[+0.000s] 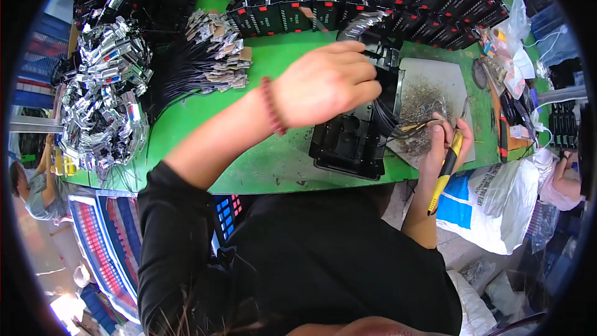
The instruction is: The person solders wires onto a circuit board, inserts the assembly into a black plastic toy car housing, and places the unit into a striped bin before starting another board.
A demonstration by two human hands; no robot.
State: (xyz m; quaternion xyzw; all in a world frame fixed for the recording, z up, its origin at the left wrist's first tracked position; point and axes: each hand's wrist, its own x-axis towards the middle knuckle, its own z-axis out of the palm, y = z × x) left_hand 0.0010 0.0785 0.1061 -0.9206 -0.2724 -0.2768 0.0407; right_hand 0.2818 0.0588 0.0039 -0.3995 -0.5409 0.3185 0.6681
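1. The right hand (444, 143) grasps a yellow-and-black pen-shaped tool (448, 165), likely a soldering iron, right of centre; black wires (388, 116) reach its fingertips.
2. The left hand (326, 81), above centre, is curled and blurred; I cannot tell whether it grips anything.
3. The black plastic housing (345, 140) lies at centre, partly hidden by the left hand.
4. Good handling probably means steadying the wire ends over the white board (457, 78), with the tool's tip clear of insulation and fingers.
5. Counts: two hands, one tool, one board, one silver-part heap (102, 87) at left; wires overlap too much to count.
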